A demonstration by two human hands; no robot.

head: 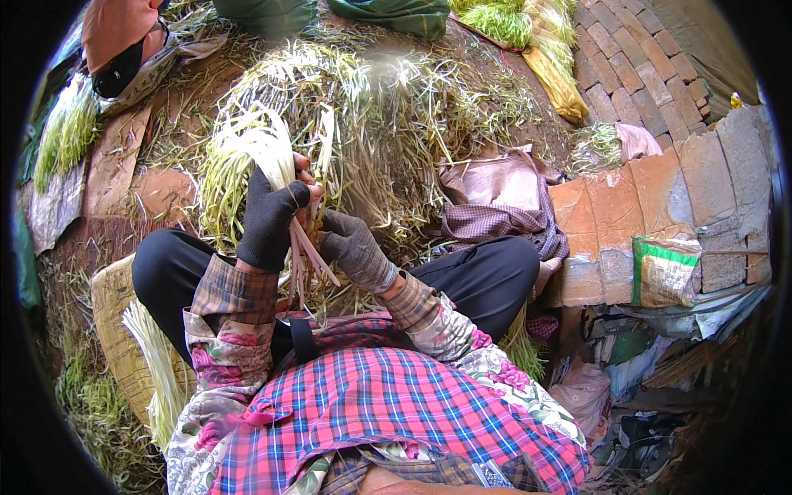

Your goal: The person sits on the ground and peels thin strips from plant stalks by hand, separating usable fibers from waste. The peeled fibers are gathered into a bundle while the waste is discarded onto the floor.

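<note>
My left hand (270, 207), in a dark fingerless glove, is closed around a bundle of pale yellow-green leafy stalks (263, 139). The leaves droop over to the left above the fist, and pinkish stem ends stick out below it. My right hand (354, 242), in a grey-brown glove, is close beside it at the stems, its fingertips near a few yellowed stalks (323, 145) that stand up between the hands. Whether those fingers grip the stalks is partly hidden. A large heap of loose, partly dried stalks (396, 124) lies in front of my crossed legs.
A bundle of pale stalks (158, 371) lies on a yellow sack (114, 303) at my left. A checked cloth (513, 216) lies by my right knee, with a low brick ledge (625, 210) beyond. Another person (120, 37) is at the upper left.
</note>
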